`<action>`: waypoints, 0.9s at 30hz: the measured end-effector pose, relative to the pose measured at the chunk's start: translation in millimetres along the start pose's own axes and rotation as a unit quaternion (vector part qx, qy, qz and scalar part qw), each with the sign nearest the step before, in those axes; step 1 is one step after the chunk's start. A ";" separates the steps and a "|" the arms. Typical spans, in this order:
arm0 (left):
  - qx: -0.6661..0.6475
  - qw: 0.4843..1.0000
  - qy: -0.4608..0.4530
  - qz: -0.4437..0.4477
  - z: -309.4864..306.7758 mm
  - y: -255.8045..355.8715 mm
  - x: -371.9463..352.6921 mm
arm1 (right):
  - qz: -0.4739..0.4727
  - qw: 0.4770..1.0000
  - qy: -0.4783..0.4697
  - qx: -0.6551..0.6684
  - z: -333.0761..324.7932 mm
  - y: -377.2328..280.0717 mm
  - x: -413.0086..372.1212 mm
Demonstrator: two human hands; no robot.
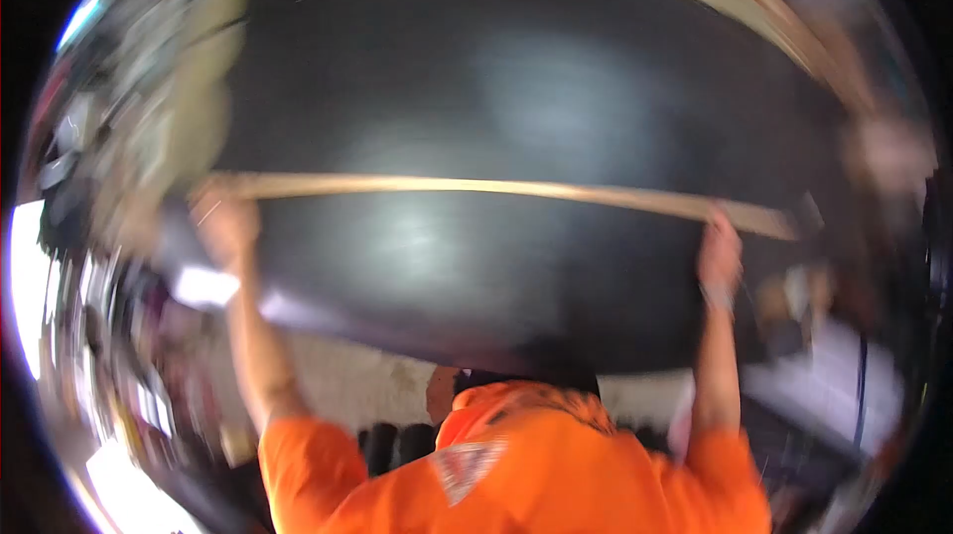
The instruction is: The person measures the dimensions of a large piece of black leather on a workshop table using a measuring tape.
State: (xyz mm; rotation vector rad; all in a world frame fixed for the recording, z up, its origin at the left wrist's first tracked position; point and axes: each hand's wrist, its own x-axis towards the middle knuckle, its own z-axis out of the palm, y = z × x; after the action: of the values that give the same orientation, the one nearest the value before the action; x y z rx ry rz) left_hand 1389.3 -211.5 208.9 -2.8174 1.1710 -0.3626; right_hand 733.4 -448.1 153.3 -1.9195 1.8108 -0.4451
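Observation:
A long, thin, pale wooden strip (467,185) lies crosswise over a large, dark, shiny sheet (556,117). My left hand (226,224), smeared by motion, is closed around the strip's left end. Near the other end, my right hand (722,248) grips the strip with its fingers folded, and a short piece of wood sticks out beyond it. Both arms reach forward from orange sleeves, spread wide apart. The sheet spreads out in front of and behind the strip, with light glinting off its surface.
Pale cream material (204,122) borders the sheet on the left and along the far side. Blurred clutter (109,335) fills the left edge of view. On the right, beyond my arm, a whitish surface (834,375) shows beside dark shapes.

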 end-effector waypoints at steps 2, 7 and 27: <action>-0.118 0.981 0.010 0.153 110.1 -93.3 18.9 | -0.046 0.996 0.030 -0.066 -3.0 18.9 0.3; -0.031 0.999 0.026 -0.014 168.3 -125.4 22.6 | -0.155 0.982 0.104 -0.022 4.1 71.0 -3.3; -0.083 0.992 -0.016 -0.091 125.1 -32.9 62.8 | -0.115 0.990 0.082 0.017 2.0 93.0 81.6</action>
State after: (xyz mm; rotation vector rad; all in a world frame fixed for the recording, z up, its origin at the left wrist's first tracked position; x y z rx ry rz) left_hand 1485.2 -235.9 104.6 -3.0731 0.9834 -0.2403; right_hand 662.6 -531.5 95.5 -2.1313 1.6709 -0.7262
